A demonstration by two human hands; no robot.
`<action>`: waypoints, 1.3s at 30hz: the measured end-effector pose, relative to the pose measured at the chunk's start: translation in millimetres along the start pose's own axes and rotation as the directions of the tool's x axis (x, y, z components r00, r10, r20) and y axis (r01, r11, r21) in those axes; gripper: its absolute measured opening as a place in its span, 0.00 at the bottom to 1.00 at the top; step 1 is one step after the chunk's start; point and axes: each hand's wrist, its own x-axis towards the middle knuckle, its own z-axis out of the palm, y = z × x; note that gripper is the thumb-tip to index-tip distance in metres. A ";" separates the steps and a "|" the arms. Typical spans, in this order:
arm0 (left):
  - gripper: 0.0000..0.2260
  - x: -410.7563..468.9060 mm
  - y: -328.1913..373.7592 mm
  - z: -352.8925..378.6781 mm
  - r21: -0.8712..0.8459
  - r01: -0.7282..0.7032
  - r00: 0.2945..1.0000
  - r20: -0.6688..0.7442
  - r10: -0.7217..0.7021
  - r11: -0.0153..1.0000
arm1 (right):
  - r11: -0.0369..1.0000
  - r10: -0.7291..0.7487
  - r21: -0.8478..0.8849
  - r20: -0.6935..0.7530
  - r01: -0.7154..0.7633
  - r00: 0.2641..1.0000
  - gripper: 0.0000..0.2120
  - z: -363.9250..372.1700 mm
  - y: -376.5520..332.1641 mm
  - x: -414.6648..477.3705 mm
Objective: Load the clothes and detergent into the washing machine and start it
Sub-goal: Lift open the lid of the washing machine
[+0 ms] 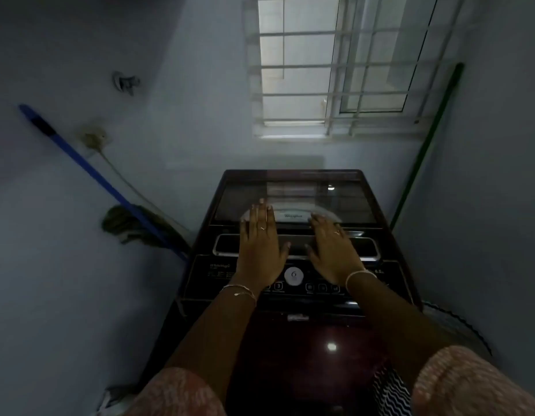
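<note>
Washing machine [290, 340]: top-loading and box-shaped, with a glossy dark maroon casing that reflects a spot of light on its front. It stands against the pale wall directly below the window [335, 64], in a narrow space between two side walls. Lid [290, 190]: a flat rectangular pane of dark tinted glass in a dark frame, lying shut, with the window bars mirrored in it. A pale curved band with a small logo sits at its near edge. Just in front of the lid runs a long rounded strip with metallic trim. Control panel [218, 274]: smooth and black, with a round pale dial [293, 276] at centre and small square buttons beside it; the print is too small to read. Grip: the left hand [260, 250] lies palm down with fingers straight and together, its tips on the lid's near edge and its palm over the trimmed strip. The right hand [332, 250] lies flat likewise, and neither hand holds anything. Each hand has a ring; the left wrist carries thin bracelets and the right a pale bangle. Sleeves [176, 391]: pink, mottled fabric. Left of the machine, a blue-handled mop [89, 166] leans on the wall near a socket [93, 138]. To the right, a green pole [425, 145] stands in the corner.
</note>
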 end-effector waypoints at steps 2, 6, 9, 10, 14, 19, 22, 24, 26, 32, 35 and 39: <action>0.37 -2.6 -1.1 8.0 -0.031 0.017 0.995 0.097 -0.014 0.999 | 0.999 0.036 0.033 0.029 -0.037 0.999 0.31 10.8 -0.8 -1.8; 0.35 -10.9 -10.0 31.0 -0.056 -0.011 0.974 0.227 0.024 0.998 | 0.995 0.077 0.058 0.100 -0.083 0.992 0.30 32.9 -3.7 -3.0; 0.32 -11.8 -16.7 43.9 -0.030 -0.031 0.961 0.276 0.038 0.999 | 0.990 0.106 0.077 0.147 -0.118 0.983 0.30 41.9 -1.5 0.9; 0.31 -12.1 -18.3 47.7 -0.036 -0.036 0.961 0.274 0.044 0.999 | 0.989 0.113 0.076 0.159 -0.127 0.981 0.30 46.3 0.1 2.3; 0.30 -14.4 -24.5 60.7 -0.081 -0.027 0.966 0.255 0.047 0.996 | 0.990 0.119 0.057 0.145 -0.128 0.982 0.28 58.8 6.5 13.1; 0.30 -14.3 -28.1 70.9 -0.041 -0.052 0.976 0.209 0.059 0.998 | 0.997 0.083 -0.007 0.094 -0.083 0.992 0.26 67.9 14.0 32.3; 0.30 -6.4 -29.0 76.6 -0.038 -0.025 0.985 0.169 0.031 0.999 | 0.992 0.094 -0.096 0.091 -0.086 0.991 0.24 66.6 14.9 45.2; 0.32 -4.0 -28.7 79.4 -0.040 -0.029 0.983 0.182 0.036 0.999 | 0.985 0.128 -0.128 0.132 -0.112 0.983 0.23 62.5 13.4 56.1; 0.34 -1.4 -28.7 80.5 -0.040 -0.043 0.977 0.206 0.050 0.998 | 0.979 0.192 -0.105 0.218 -0.172 0.957 0.26 54.8 12.0 71.5; 0.28 14.9 -31.8 69.9 0.055 -0.230 0.971 0.087 0.225 0.972 | 0.964 0.261 -0.061 0.377 -0.258 0.888 0.34 33.0 12.1 103.2; 0.25 32.4 -31.1 53.2 0.124 -0.328 0.943 -0.016 0.332 0.937 | 0.959 0.272 -0.045 0.409 -0.278 0.871 0.30 15.8 12.6 120.3; 0.19 73.8 -36.1 20.1 0.184 -0.463 0.830 -0.253 0.497 0.867 | 0.963 0.245 -0.007 0.429 -0.268 0.869 0.25 -20.6 10.9 148.7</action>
